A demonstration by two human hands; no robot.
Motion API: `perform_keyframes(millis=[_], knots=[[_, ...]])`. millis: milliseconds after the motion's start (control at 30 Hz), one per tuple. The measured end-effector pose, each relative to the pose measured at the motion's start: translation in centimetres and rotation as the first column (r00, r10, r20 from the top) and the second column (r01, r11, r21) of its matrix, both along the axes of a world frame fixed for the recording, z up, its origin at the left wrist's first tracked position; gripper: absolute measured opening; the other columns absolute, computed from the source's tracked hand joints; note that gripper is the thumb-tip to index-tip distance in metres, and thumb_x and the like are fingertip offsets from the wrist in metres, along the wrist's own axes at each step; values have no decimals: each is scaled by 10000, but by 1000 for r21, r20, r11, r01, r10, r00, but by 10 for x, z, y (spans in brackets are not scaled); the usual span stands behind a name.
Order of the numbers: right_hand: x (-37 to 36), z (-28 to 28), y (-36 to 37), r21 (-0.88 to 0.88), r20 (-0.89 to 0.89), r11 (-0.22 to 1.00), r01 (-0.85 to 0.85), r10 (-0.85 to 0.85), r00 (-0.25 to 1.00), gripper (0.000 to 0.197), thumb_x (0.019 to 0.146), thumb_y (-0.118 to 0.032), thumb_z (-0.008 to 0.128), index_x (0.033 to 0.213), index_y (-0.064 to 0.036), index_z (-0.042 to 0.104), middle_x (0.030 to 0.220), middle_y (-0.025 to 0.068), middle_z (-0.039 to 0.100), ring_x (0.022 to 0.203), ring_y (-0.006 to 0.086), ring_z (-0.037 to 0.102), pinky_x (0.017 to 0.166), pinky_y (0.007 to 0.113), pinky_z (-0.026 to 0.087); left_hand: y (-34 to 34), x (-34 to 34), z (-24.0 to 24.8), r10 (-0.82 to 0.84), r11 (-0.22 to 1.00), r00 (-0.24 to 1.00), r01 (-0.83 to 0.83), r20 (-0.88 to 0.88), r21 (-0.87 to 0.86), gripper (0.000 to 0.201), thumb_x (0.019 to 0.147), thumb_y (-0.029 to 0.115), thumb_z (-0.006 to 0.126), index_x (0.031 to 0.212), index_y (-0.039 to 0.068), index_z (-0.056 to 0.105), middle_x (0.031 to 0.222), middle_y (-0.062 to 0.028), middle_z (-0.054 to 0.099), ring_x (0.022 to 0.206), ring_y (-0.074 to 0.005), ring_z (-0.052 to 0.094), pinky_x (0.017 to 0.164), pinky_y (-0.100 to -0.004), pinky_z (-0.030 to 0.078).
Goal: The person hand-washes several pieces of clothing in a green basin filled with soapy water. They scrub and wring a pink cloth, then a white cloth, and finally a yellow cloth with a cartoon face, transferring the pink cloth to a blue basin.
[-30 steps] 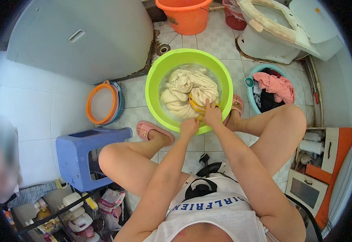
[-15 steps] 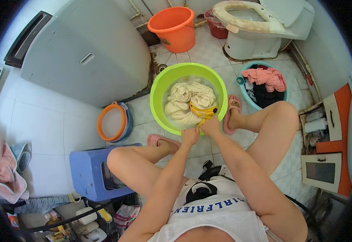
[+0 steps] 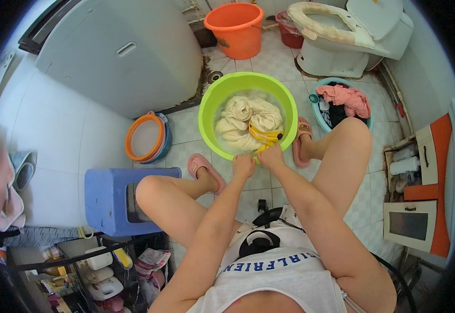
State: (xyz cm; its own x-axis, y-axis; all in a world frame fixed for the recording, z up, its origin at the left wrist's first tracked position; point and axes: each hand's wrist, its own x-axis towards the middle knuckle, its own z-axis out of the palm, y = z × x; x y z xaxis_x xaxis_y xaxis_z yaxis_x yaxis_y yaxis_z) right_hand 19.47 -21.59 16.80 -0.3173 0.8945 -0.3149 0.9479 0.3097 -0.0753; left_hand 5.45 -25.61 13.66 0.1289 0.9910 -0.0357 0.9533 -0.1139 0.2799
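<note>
A light green basin (image 3: 291, 121) on the floor between my feet holds cloudy water and a bunched cream cloth (image 3: 236, 116). A yellow patterned cloth (image 3: 265, 135) with a dark spot lies over the cream one, toward the near right side. My right hand (image 3: 270, 156) is closed at the near rim, on the yellow cloth's lower end. Beside it my left hand (image 3: 244, 166) is also closed, knuckles up, against the near rim; what its fingers grip is hidden. Both forearms reach forward between my bent knees.
Right of the basin stands a light blue tub (image 3: 371, 125) of clothes. Behind are an orange bucket (image 3: 238, 34), a red bin (image 3: 289, 34) and a toilet (image 3: 326, 57). To the left are stacked basins (image 3: 146, 138), a blue stool (image 3: 107, 203) and a grey-white appliance (image 3: 128, 68).
The view has shifted, so the basin and buckets sit higher in the picture. Both hands stay closed at the near rim, the left slightly farther from the yellow cloth.
</note>
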Motion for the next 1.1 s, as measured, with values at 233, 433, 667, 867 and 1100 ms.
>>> perform_keyframes(millis=[233, 433, 667, 867, 1100], knots=[[-2, 17, -6, -83, -66, 994, -64, 59, 996, 287, 828, -262, 524, 915, -89, 736, 947, 95, 715, 900, 240, 686, 728, 401, 502, -8, -5, 6, 48, 995, 999, -48, -7, -85, 266, 809, 269, 535, 891, 94, 718, 853, -150, 686, 834, -323, 645, 809, -452, 466], [-7, 8, 0, -212, -32, 977, -12, 5, 999, 293, 756, -279, 619, 950, -84, 720, 961, 110, 710, 910, 253, 684, 757, 378, 532, -15, -1, 13, 126, 977, 990, -134, -59, -163, 278, 815, 293, 546, 790, 78, 719, 771, -163, 678, 743, -329, 651, 763, -436, 472], [4, -31, 8, -301, -289, 919, 255, -343, 894, 360, 735, -346, 645, 943, -55, 683, 977, 141, 682, 884, 307, 661, 735, 396, 519, -12, -5, 10, 243, 929, 970, -233, 1, -289, 281, 829, 354, 580, 827, 102, 706, 775, -144, 679, 742, -343, 652, 683, -437, 503], [-3, -32, -1, 111, -580, 855, 506, -358, 732, 506, 753, -171, 700, 1196, -39, 494, 1110, 142, 508, 1004, 330, 555, 832, 430, 458, -7, 13, 0, 292, 909, 950, -239, 113, -340, 272, 842, 312, 558, 874, 81, 698, 815, -159, 681, 763, -329, 660, 683, -445, 498], [-16, -53, 27, 235, -460, 887, 398, -259, 849, 441, 721, -171, 730, 1118, -74, 565, 1053, 113, 583, 1006, 315, 569, 880, 407, 437, 39, 8, -65, 854, 498, -65, -188, 517, -847, 237, 912, 296, 531, 1020, 95, 593, 862, -27, 634, 768, -146, 605, 610, -303, 432]])
